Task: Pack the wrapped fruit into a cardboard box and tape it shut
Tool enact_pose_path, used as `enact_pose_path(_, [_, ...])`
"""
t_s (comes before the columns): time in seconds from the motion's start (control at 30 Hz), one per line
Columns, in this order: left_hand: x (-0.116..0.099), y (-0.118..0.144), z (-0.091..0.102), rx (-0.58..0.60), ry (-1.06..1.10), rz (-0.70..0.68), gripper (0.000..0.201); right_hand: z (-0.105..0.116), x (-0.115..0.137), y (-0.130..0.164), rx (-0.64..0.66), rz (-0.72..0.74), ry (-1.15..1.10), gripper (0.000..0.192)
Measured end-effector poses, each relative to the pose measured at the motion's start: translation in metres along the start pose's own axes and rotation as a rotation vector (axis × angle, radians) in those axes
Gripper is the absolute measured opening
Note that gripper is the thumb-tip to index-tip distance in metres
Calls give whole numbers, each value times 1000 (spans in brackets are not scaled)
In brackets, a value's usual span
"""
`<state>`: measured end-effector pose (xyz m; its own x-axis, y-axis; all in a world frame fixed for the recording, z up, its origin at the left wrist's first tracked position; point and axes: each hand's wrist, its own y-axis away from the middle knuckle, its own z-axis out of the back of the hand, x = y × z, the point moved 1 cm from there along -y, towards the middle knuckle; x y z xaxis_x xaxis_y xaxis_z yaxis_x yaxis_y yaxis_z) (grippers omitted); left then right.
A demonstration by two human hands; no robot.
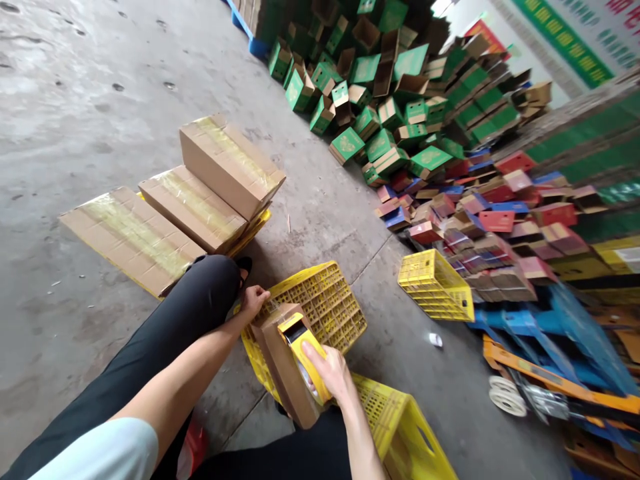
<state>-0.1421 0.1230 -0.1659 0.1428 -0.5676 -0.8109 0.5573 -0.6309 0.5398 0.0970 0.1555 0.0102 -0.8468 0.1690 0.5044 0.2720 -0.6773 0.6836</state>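
Observation:
A yellow tape dispenser (310,348) is gripped in my right hand (333,373), resting against the top of a brown cardboard box (281,367). That box sits tilted on an overturned yellow plastic crate (336,293) between my legs. Just past the box's far end, my left hand (254,301) is closed in a pinch beside the crate's rim. What its fingertips hold is too small to make out.
Three taped cardboard boxes (193,207) lie at the left. Other yellow crates (435,283) stand at right and near my right arm. Piles of green cartons (383,143) and red ones (497,221) lie beyond. A blue and orange pallet jack (545,373) is at far right.

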Motion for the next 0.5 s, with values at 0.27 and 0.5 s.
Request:
enact_pose_path(0.27, [13,5,-17,58,-36,38,15,-1,-9,-3,-21,20,15,44])
enact_pose_path(0.5, [13,12,-19,114,-108,7,14,-2,-10,-1,-8,63,-9,43])
